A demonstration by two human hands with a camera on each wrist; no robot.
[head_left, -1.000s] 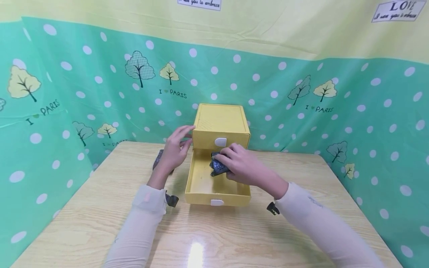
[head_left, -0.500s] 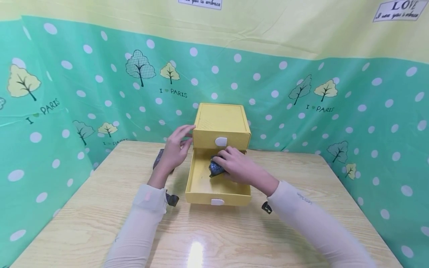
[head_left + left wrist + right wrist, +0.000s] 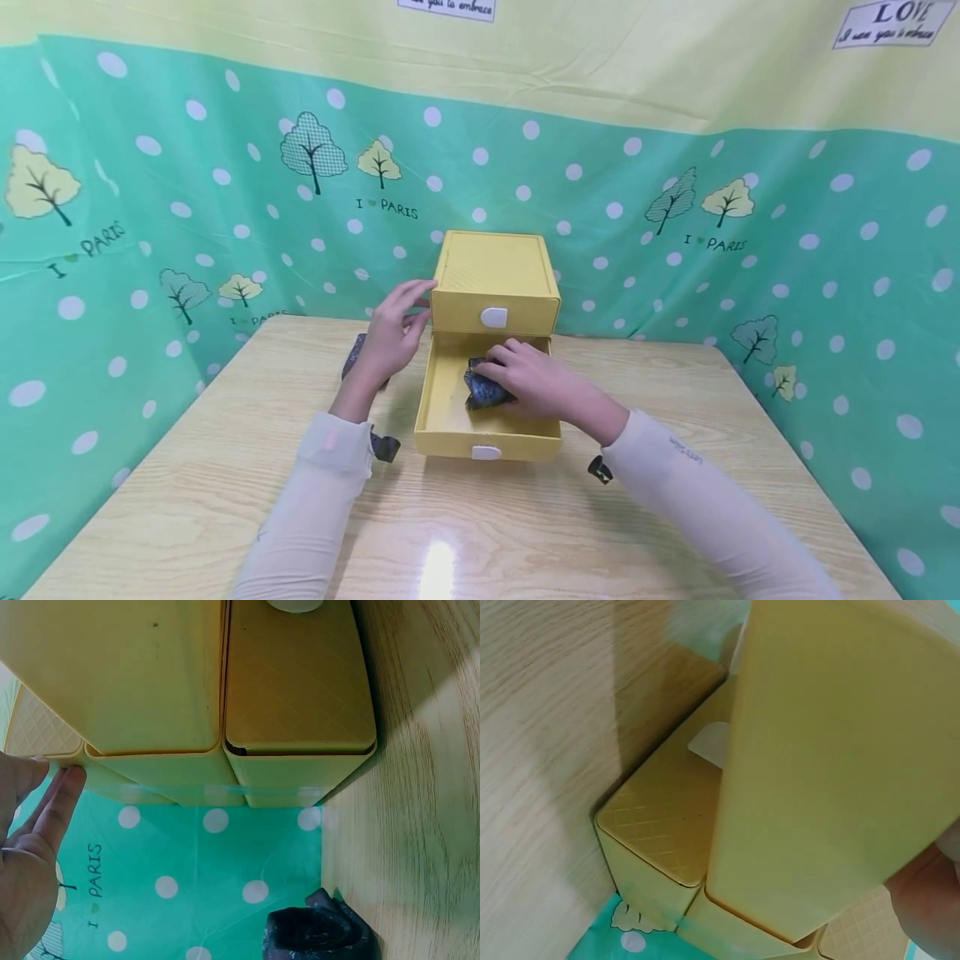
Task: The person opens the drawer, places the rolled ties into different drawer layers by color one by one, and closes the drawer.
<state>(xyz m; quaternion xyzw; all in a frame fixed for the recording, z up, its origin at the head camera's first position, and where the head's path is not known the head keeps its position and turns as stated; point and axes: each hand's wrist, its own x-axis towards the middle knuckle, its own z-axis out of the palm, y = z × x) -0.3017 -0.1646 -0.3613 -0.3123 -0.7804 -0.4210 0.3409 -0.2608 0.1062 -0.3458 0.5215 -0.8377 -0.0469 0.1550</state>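
A yellow two-drawer box (image 3: 495, 279) stands at the back of the wooden table (image 3: 225, 500). Its lower drawer (image 3: 450, 433) is pulled out toward me. My right hand (image 3: 528, 385) is inside that drawer, fingers curled round a dark blue patterned bundle (image 3: 480, 389) that rests on the drawer floor. My left hand (image 3: 390, 337) lies with straight fingers against the box's upper left corner; the left wrist view shows its fingertips (image 3: 64, 795) at the box's edge. The right wrist view shows the box's side (image 3: 825, 772) close up.
A second dark bundle (image 3: 319, 934) lies on the table left of the box, mostly hidden behind my left hand in the head view. A green polka-dot backdrop (image 3: 675, 208) encloses the table on three sides. The upper drawer's white handle (image 3: 493, 317) marks it closed.
My right hand has shifted slightly toward me and lowered in the drawer, with the dark bundle still in its grip. The left hand has stayed against the box.
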